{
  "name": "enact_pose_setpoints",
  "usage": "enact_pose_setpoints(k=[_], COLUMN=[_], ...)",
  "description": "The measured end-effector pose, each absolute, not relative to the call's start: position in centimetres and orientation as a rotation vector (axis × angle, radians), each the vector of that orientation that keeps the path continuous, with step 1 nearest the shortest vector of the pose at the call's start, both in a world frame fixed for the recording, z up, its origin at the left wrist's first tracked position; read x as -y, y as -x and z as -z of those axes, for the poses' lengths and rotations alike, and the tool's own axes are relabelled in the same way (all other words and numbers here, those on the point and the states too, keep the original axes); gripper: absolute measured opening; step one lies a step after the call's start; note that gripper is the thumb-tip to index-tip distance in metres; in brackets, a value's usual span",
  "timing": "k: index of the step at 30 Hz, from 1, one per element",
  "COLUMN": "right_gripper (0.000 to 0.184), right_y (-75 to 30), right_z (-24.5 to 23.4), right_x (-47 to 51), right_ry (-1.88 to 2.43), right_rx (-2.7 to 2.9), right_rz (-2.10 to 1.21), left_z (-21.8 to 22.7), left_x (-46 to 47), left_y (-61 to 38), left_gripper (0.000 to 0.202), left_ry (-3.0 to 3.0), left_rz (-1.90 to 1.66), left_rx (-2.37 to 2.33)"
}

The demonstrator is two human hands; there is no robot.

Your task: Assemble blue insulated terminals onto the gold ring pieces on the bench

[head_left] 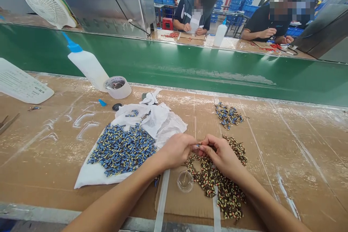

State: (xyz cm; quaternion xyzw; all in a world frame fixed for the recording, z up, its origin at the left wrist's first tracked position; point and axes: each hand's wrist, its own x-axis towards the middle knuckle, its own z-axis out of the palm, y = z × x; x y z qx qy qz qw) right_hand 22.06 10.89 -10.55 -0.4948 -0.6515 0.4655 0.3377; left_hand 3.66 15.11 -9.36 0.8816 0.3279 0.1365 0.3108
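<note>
My left hand (181,150) and my right hand (221,152) meet at the fingertips, both closed in a pinch. A tiny part (198,145) with a bit of blue shows between them; its exact shape is too small to make out. Beneath and beside my right hand spreads a heap of small brown, yellow and red pieces (227,192). Left of my left hand, many small blue and yellow pieces (125,146) lie on a white cloth (91,177). A small clear round cup (185,181) with a thin stick in it sits just below my hands.
A smaller pile of blue and yellow pieces (228,115) lies farther back. At the left stand a blue-capped squeeze bottle (88,67) and a tape roll (122,90). Beyond the green belt (176,65), people work at the opposite bench near another bottle (220,34).
</note>
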Motion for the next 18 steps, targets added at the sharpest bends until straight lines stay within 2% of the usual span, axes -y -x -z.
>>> enact_pose_setpoints(k=[5,11,18], right_gripper=[0.018,0.022,0.016], right_y=[-22.18,-22.21,-22.28], right_z=[10.32,10.55,10.95], right_x=[-11.1,-11.01,-10.93], right_ry=[1.222,1.246,1.291], right_rx=[1.492,1.538,1.596], right_rz=[-1.409,-1.364,-1.317], left_z=[8.92,8.76,8.91], left_x=[-15.61,-15.67,-15.77], left_y=[-3.35,-3.23,-3.13], left_gripper=[0.024,0.025,0.023], left_ry=[-2.327,-2.331,-2.383], left_rz=[-0.396,-0.399,-0.37], left_rx=[-0.859,-0.823,-0.84])
